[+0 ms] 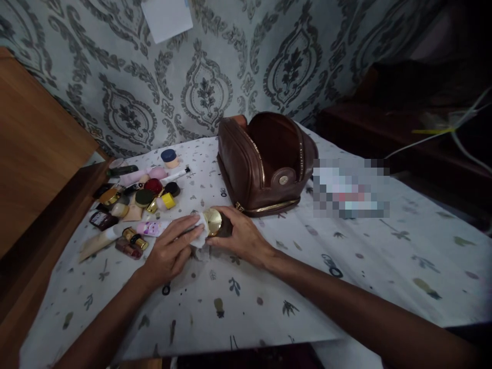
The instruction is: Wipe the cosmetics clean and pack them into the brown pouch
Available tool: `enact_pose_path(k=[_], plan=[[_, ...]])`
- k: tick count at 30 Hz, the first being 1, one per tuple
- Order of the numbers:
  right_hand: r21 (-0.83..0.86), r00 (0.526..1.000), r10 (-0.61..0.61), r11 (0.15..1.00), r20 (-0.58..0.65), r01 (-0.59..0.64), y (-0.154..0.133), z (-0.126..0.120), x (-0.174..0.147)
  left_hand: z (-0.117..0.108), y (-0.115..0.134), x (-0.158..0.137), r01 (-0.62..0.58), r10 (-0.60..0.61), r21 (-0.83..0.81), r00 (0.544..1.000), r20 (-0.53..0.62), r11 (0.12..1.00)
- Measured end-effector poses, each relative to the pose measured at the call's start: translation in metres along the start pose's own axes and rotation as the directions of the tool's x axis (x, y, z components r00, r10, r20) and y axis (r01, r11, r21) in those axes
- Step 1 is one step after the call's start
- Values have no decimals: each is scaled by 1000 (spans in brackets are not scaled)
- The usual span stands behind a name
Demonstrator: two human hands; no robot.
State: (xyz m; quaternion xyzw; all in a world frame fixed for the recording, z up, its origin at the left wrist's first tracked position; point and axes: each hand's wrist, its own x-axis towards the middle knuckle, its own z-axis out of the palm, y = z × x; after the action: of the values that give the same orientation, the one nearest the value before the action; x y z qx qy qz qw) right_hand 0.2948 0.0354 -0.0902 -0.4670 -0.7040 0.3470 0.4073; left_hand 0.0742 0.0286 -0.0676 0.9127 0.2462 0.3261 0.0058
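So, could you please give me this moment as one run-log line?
left hand: holds white wipe against container | right hand: grips container | bag: open, beyond right hand | cosmetics: clustered at left

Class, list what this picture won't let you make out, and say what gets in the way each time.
All in the head view:
Inside of the brown bag: lost in shadow.
Whatever the blurred patch covers: pixelated.
Sides of the gold-topped container: partly covered by the right grip and white tissue.
Print on the purple tube: too small.
Top of the wall paper: cut off by the upper edge.
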Motion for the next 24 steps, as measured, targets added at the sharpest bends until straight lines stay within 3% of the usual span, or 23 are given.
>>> enact_pose_path(k=[3,7,13,21,24], plan=[[-19,998,-41,999,41,41,4,0,-1,4,5,-2,-73,75,70,997,-26,995],[-47,995,-89,995,39,91,4,1,-2,5,14,-2,-198,194,140,980,42,970],[-139,999,-23,990,35,28,-3,1,-4,4,21,4,-322,294,223,944,152,920],[-266,993,-111,957,29,115,-3,1,-8,13,26,21,-200,186,371,980,75,907],[-275,992,-121,953,48,129,-2,3,-9,14,28,26,-105,92,372,994,53,922]])
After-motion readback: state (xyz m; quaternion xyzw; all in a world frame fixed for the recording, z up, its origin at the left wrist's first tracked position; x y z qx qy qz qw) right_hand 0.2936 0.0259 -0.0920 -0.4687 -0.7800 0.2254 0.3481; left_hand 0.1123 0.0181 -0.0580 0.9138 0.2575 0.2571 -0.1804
